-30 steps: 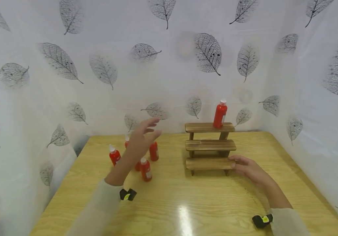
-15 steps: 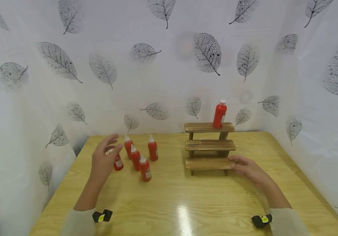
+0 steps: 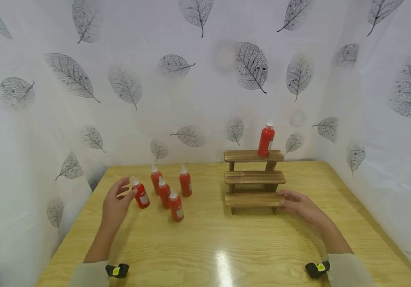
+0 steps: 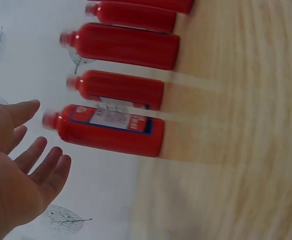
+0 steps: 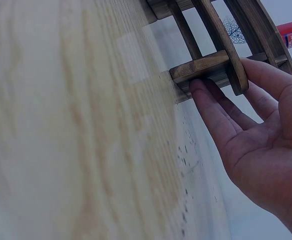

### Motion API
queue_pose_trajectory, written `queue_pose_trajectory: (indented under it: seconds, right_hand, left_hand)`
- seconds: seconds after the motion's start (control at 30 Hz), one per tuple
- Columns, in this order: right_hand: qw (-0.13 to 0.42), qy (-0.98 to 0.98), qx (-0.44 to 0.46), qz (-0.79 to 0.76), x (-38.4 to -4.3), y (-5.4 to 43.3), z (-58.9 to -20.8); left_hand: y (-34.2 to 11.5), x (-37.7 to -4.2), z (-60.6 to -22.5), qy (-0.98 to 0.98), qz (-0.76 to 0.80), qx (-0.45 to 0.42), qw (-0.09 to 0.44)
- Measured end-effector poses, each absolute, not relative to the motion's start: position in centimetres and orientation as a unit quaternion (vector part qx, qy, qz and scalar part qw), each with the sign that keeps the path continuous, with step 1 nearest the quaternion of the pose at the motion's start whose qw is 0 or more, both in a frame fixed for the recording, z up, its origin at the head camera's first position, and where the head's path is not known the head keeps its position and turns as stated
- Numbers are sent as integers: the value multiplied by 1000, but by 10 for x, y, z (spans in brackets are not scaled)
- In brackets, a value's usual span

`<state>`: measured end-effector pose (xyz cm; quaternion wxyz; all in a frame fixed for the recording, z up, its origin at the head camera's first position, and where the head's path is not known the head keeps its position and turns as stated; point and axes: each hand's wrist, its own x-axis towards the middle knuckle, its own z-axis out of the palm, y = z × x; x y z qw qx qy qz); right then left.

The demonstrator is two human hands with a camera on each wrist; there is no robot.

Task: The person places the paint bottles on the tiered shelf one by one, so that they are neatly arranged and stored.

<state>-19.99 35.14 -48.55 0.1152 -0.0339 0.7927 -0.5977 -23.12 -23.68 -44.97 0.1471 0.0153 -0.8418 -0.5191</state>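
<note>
My left hand (image 3: 116, 204) is beside the leftmost red squeeze bottle (image 3: 142, 196), fingers loosely spread near its white nozzle. In the left wrist view a gap shows between the fingertips and that bottle's cap (image 4: 49, 120). Several matching red bottles stand upright in a group just to its right, among them the nearest bottle (image 3: 176, 208). My right hand (image 3: 306, 207) grips the right end of the lowest step of a three-step wooden stand (image 3: 252, 200). The right wrist view shows thumb and fingers on either side of the step's end (image 5: 238, 80).
Another red bottle (image 3: 265, 141) stands on the right part of the stand's top step. The wooden table (image 3: 198, 247) is walled in at the back and sides by a white leaf-print sheet (image 3: 205, 99).
My left hand has moved left and down, from above the bottle group to the left side of the leftmost bottle. My right hand stays on the stand.
</note>
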Motion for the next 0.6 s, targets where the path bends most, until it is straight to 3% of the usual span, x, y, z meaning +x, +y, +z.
queue_pose_trajectory:
  seconds: [0.4,0.6]
  right_hand:
    - [112,794,-31,-596,-200,351,-487]
    - [114,791,-26,-600,-200,350,-486]
  left_hand:
    - [-238,-242,-464,-847,-528,24,56]
    - [-236,-243,-467,-836,-546,26,51]
